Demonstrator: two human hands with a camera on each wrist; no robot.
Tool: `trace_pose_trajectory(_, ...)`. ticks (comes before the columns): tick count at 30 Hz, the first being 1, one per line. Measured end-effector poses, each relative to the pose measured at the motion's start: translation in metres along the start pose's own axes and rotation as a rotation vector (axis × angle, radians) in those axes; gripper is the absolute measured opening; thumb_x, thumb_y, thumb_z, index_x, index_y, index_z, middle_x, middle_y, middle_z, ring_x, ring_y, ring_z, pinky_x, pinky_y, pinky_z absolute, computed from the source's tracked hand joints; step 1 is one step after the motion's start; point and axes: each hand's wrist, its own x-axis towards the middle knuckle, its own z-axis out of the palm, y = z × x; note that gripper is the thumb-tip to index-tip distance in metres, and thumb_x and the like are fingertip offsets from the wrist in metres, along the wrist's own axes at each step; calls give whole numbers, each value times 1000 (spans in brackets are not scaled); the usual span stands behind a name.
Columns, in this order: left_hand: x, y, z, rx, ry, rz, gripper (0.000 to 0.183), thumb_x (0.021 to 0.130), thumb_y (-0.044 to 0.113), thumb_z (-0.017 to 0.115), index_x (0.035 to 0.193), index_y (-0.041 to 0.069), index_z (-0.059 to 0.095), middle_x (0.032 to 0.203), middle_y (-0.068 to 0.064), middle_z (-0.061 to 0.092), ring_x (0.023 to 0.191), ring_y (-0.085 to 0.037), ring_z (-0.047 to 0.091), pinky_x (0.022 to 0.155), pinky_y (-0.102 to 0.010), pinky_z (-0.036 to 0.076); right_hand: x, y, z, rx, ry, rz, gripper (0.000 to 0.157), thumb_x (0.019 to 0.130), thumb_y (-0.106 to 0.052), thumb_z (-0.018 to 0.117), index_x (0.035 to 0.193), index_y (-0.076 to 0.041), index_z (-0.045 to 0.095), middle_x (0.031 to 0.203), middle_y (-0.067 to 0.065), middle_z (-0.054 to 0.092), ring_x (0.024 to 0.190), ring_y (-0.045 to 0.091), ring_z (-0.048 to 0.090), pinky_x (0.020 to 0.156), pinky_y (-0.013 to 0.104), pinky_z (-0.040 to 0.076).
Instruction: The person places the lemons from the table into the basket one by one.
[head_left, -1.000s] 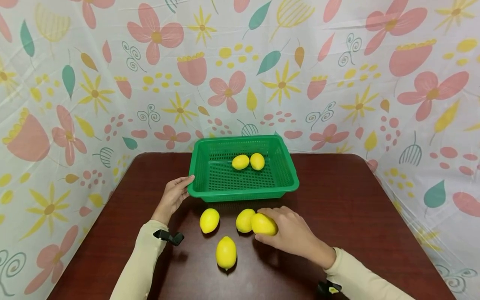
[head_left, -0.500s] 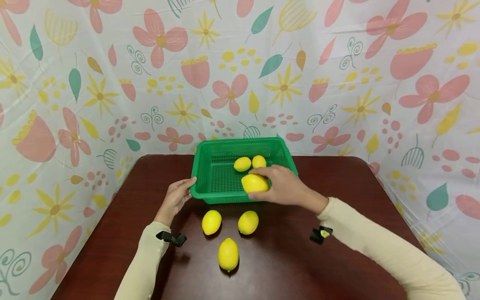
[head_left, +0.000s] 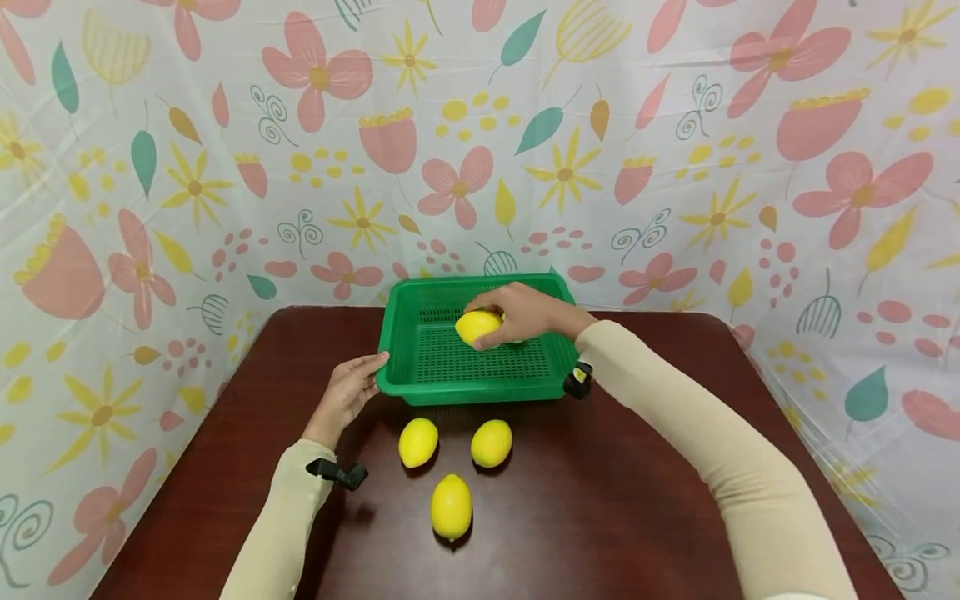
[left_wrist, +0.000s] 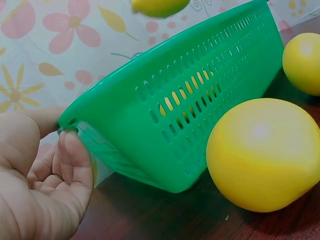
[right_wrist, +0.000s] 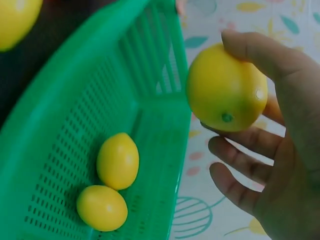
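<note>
One lemon [head_left: 476, 328] pinched in my right grip [head_left: 521, 312], just left of my palm, long axis running roughly left to right, right over the green slotted basket [head_left: 480, 390]! My right grip is the nearer; my left grip [head_left: 351, 392] pinches the basket's left rim. Three more lemons [head_left: 491, 443] lie on the desk [head_left: 637, 483]. And the right wrist view shows two basket lemons [right_wrist: 118, 161], apart from mine, largely hidden in the head view!
</note>
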Motion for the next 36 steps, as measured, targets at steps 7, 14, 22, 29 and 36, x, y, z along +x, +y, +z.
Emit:
trace_pose_trajectory(7, 1, 1, -3, 17, -15, -8, 52, 103, 29, 66, 137, -8, 54, 87, 3, 67, 72, -7, 60, 72, -22, 51, 41, 21, 2, 55, -69, 13, 65, 90, -43, 78, 144, -12, 60, 133, 4, 67, 87, 15, 65, 81, 36, 49)
trace_pose_trajectory(14, 2, 3, -5, 25, -18, -1, 44, 102, 30, 67, 129, -4, 59, 84, 4, 66, 72, -8, 60, 72, -22, 51, 74, 34, 12, 92, -88, 127, 63, 89, -39, 81, 145, -18, 59, 131, 4, 67, 101, 20, 65, 87, 38, 53)
trace_pose_trajectory(22, 2, 5, -6, 1, -3, -5, 34, 100, 32, 69, 118, 3, 63, 84, 4, 65, 71, -9, 57, 73, -23, 50, 101, 35, 23, 19, -97, 180, 59, 90, -33, 81, 144, -17, 60, 136, 5, 64, 110, 24, 62, 94, 41, 52)
trace_pose_trajectory(29, 4, 3, -5, -7, -7, 1, 20, 102, 27, 68, 108, 9, 67, 82, 4, 66, 71, -8, 58, 70, -22, 50, 114, 39, 41, -29, -87, 242, 58, 89, -35, 81, 143, -22, 62, 141, 2, 60, 113, 24, 58, 93, 41, 52)
trace_pose_trajectory(36, 4, -1, -3, -9, 6, -5, 22, 102, 27, 68, 110, 7, 65, 83, 4, 66, 71, -8, 60, 69, -22, 49, 126, 40, 62, -42, -84, 276, 59, 89, -37, 82, 143, -23, 62, 140, 2, 61, 114, 22, 60, 93, 39, 52)
